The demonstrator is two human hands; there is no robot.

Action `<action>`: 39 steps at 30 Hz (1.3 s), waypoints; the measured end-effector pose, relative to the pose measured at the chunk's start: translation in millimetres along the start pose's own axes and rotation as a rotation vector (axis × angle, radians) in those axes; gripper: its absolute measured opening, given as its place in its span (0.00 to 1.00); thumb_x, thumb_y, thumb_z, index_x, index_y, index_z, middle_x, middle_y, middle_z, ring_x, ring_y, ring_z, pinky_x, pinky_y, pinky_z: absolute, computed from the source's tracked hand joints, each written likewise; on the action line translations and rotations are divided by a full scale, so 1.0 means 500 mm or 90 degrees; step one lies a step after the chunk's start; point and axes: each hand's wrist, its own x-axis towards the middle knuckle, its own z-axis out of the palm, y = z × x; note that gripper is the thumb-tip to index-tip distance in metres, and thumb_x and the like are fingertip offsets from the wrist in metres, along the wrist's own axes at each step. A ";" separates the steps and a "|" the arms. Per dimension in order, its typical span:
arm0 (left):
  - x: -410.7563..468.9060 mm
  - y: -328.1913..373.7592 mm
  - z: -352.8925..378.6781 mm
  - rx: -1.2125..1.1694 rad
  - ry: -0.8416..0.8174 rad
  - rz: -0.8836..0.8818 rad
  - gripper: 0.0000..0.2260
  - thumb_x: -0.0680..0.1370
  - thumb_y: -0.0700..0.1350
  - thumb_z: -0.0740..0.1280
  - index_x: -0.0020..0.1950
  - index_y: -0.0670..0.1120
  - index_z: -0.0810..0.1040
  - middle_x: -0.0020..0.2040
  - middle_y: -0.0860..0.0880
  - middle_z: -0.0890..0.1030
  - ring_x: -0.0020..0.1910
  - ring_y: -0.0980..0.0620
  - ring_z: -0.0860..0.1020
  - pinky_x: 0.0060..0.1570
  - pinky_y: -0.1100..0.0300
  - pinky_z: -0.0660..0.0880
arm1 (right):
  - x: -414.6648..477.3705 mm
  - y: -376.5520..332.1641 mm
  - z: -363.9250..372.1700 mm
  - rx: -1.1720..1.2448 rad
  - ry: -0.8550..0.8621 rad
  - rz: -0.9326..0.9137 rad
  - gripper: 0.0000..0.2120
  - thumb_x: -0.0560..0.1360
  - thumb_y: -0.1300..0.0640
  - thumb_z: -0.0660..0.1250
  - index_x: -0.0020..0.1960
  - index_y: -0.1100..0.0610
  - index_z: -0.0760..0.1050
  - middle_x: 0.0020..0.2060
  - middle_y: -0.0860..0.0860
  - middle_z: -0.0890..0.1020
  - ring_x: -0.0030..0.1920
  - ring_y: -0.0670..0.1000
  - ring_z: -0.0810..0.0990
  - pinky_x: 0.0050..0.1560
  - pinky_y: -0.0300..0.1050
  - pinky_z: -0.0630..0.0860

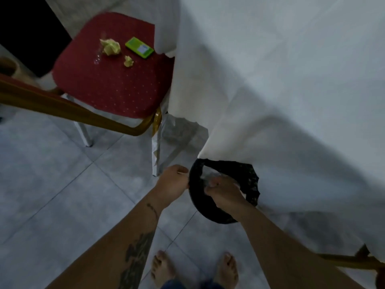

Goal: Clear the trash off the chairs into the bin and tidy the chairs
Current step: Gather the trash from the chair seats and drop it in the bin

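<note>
Head view: left hand gripping the black bin rim at nine o'clock, right hand pinching something clear over its mouth. Lying on the red chair at eleven o'clock: crumpled papers, green box.

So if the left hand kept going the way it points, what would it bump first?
Probably the black bin: the left hand is already right at its rim, pointing toward the opening.

White tablecloth drapes right; grey tiled floor below.
</note>
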 end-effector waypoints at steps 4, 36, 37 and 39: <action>-0.069 0.019 -0.052 -0.037 0.021 0.014 0.16 0.77 0.37 0.65 0.65 0.43 0.75 0.58 0.43 0.80 0.52 0.47 0.81 0.39 0.63 0.75 | -0.052 -0.067 0.002 0.084 -0.014 0.006 0.11 0.76 0.50 0.66 0.58 0.47 0.75 0.53 0.49 0.77 0.58 0.54 0.78 0.61 0.50 0.76; -0.335 0.144 -0.471 -0.256 0.525 0.290 0.15 0.69 0.50 0.68 0.53 0.47 0.80 0.47 0.53 0.81 0.47 0.61 0.78 0.52 0.61 0.73 | -0.231 -0.539 0.086 0.184 0.004 -0.179 0.03 0.76 0.61 0.68 0.49 0.57 0.78 0.36 0.54 0.81 0.36 0.53 0.78 0.37 0.45 0.73; -0.347 0.133 -0.498 -0.272 0.520 0.291 0.08 0.71 0.46 0.70 0.47 0.45 0.81 0.42 0.53 0.82 0.42 0.64 0.79 0.50 0.60 0.74 | -0.231 -0.552 0.104 0.181 0.002 -0.178 0.04 0.76 0.61 0.68 0.50 0.57 0.78 0.37 0.54 0.80 0.37 0.52 0.78 0.37 0.45 0.73; -0.372 0.107 -0.563 -0.265 0.511 0.288 0.03 0.73 0.39 0.70 0.39 0.43 0.81 0.35 0.55 0.80 0.35 0.68 0.78 0.45 0.63 0.72 | -0.237 -0.582 0.145 0.178 -0.006 -0.177 0.05 0.76 0.59 0.69 0.52 0.56 0.77 0.40 0.54 0.79 0.38 0.52 0.77 0.38 0.46 0.73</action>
